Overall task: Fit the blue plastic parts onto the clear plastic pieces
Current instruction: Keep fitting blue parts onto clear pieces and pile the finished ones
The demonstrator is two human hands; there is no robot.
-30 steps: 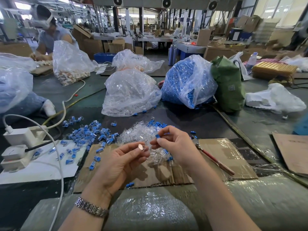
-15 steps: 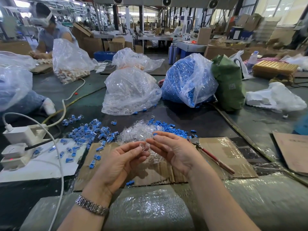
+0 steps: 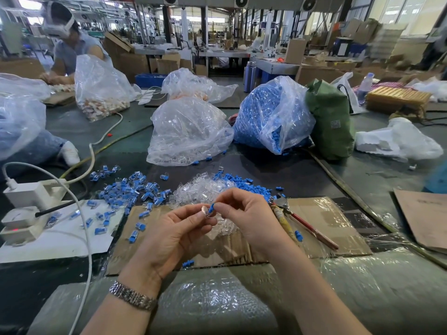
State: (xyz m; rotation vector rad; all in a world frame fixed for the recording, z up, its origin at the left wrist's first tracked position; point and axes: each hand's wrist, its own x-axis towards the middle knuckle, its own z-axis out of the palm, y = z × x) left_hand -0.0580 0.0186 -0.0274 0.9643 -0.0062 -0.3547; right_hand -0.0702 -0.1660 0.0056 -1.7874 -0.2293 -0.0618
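Head view, hands: left hand (image 3: 176, 228) pinching a small clear plastic piece (image 3: 210, 215) at the fingertips; right hand (image 3: 244, 211) pinching a small blue plastic part (image 3: 211, 208), tip set against the clear piece.
Head view, step in hand: blue part meeting the clear piece just above the flat brown cardboard sheet (image 3: 321, 221); not yet seated, as far as can be told.
Head view, done: scattered heap of blue-and-clear assembled pieces (image 3: 130, 192) lying to the left on the dark counter (image 3: 290, 175), some spilling onto a white sheet (image 3: 60, 240).
Head view, left to do: loose pile of clear plastic pieces (image 3: 193, 192) just beyond the hands; loose pile of blue plastic parts (image 3: 244, 183) touching it on the right.
Head view, stock: large clear bag of clear pieces (image 3: 188, 131) and large clear bag of blue parts (image 3: 268, 114) farther back, both well filled.
Head view, progress: early by judgement, finished heap small against the bags.
Head view, beside: red-handled pliers (image 3: 300, 221) near the right wrist.
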